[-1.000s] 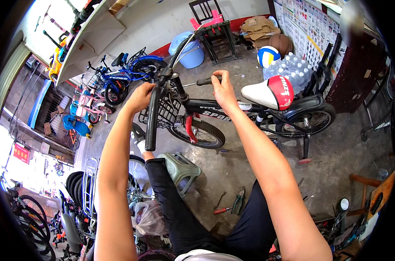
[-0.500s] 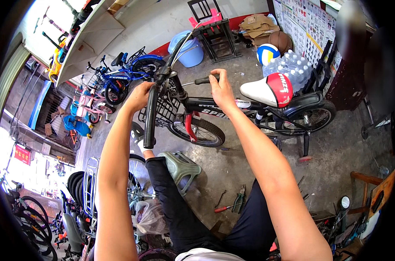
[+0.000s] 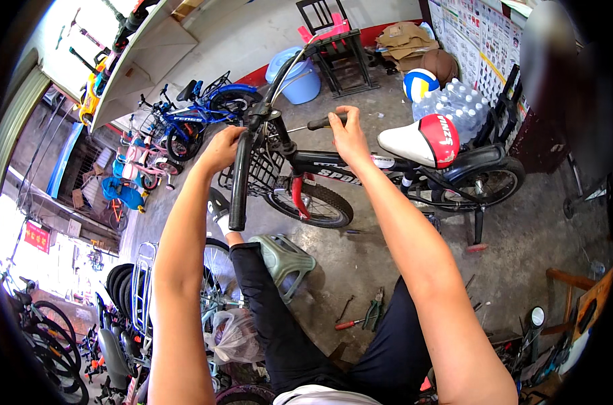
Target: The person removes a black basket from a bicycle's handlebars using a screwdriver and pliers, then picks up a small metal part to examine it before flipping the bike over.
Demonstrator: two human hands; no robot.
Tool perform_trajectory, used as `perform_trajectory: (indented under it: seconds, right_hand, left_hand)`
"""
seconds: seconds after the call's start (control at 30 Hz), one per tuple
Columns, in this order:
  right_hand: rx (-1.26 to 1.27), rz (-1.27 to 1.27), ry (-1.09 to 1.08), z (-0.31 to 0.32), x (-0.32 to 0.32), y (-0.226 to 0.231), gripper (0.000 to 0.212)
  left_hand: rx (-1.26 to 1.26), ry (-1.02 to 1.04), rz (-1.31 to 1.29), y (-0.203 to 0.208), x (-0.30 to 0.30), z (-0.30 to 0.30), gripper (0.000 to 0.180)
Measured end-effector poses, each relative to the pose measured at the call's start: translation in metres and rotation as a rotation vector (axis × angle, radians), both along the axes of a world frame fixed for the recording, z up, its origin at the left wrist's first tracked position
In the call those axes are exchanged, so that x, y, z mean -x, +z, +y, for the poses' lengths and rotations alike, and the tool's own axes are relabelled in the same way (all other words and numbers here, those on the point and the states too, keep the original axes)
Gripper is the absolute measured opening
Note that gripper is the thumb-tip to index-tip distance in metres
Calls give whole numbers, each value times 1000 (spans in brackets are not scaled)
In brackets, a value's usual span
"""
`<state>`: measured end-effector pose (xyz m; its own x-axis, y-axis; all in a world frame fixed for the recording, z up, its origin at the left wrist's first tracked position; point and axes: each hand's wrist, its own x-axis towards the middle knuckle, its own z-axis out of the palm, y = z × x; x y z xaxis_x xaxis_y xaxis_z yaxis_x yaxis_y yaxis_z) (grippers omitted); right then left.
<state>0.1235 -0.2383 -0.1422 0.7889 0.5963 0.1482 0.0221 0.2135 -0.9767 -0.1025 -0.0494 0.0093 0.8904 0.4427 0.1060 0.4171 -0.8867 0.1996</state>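
A child's bicycle (image 3: 320,164) in black and red stands in front of me, its front turned to the left. My left hand (image 3: 222,150) is closed at the black handlebar (image 3: 239,182); its fingertips are partly hidden behind the bar. In my right hand (image 3: 349,135) is the dark handle of a screwdriver (image 3: 320,123), held between thumb and fingers. Its thin metal shaft runs left to the front post below the handlebar, where the tip is hard to make out. A black basket (image 3: 260,174) hangs at the front, and a red and white saddle (image 3: 421,142) sits to the right.
Pliers (image 3: 374,309) and a red-handled tool (image 3: 349,325) lie on the floor between my legs. A green stool (image 3: 284,260) stands near my left leg. Several small bicycles, including a blue one (image 3: 185,120), line the left. Wrapped bottles (image 3: 455,104) and balls are behind the saddle.
The whole view has shifted slightly, so the scene sits a little further right. Both hands keep their places on the handlebar and the screwdriver.
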Motion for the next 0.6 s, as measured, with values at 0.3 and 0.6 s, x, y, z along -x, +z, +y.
perform_trajectory:
  seconds: [0.3,0.6]
  right_hand:
    - [3,154,69,-1,-12,-13,40]
    - [119,168,248,-25,-28,3,47]
  left_hand:
    - [30,-4,-79,-20,-2,18,39]
    - [655,69,-273,-38,1,46,39]
